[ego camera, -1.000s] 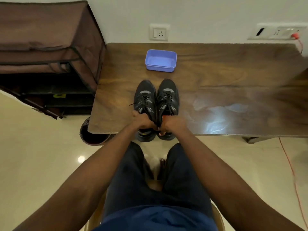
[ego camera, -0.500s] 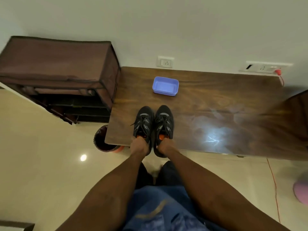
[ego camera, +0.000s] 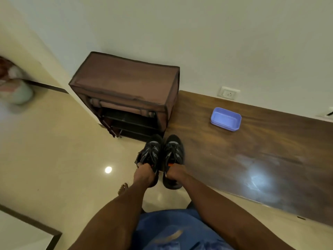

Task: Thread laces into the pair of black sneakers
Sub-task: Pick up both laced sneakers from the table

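Now | step: both laced black sneakers are held off the table [ego camera: 252, 159], left sneaker [ego camera: 151, 152] in left hand [ego camera: 144, 175], right sneaker [ego camera: 173, 154] in right hand [ego camera: 175, 173], each grip closed at the heel | next: probably placing into the shoe rack [ego camera: 126, 91].

The sneakers [ego camera: 162, 152] I hold are black with grey streaks, and an orange patch shows inside one. The surface [ego camera: 252, 156] is dark brown woodgrain; the tray [ego camera: 226, 119] is lavender-blue; the fabric rack [ego camera: 126, 87] is brown. The floor [ego camera: 54, 150] is glossy cream. My shirt [ego camera: 171, 230] seems blue, though blurred.
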`<act>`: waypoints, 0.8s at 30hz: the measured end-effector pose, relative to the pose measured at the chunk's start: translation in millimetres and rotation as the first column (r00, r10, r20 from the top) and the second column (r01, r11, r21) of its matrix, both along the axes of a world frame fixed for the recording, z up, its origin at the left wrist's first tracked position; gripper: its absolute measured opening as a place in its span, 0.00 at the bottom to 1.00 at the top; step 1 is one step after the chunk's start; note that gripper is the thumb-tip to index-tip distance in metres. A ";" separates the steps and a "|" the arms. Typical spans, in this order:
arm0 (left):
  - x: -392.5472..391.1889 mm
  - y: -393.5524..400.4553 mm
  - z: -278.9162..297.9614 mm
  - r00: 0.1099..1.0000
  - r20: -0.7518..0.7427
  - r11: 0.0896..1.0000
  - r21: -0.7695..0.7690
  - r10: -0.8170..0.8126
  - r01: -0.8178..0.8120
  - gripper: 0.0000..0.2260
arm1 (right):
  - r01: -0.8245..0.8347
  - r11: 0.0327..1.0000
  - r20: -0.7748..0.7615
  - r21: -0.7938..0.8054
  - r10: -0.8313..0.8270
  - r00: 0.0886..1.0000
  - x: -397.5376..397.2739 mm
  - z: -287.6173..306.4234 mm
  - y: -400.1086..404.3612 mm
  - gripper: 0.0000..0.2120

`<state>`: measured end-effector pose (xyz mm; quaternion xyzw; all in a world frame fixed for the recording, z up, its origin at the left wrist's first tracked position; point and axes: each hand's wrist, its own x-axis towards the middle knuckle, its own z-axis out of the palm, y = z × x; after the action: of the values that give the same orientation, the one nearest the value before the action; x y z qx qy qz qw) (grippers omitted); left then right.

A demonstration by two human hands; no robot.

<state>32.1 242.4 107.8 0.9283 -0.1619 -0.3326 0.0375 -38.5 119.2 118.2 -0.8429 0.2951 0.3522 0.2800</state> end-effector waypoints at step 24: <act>311.7 40.2 -128.0 0.958 -0.090 0.962 -0.024 -0.274 0.273 0.19 | 0.210 0.973 -0.088 -0.093 -0.218 0.972 297.6 -84.6 78.3 0.17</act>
<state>343.8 282.5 -20.3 0.8804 -0.2885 -0.3763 0.0041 259.1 197.5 33.6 -0.7989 0.4120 0.3481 0.2663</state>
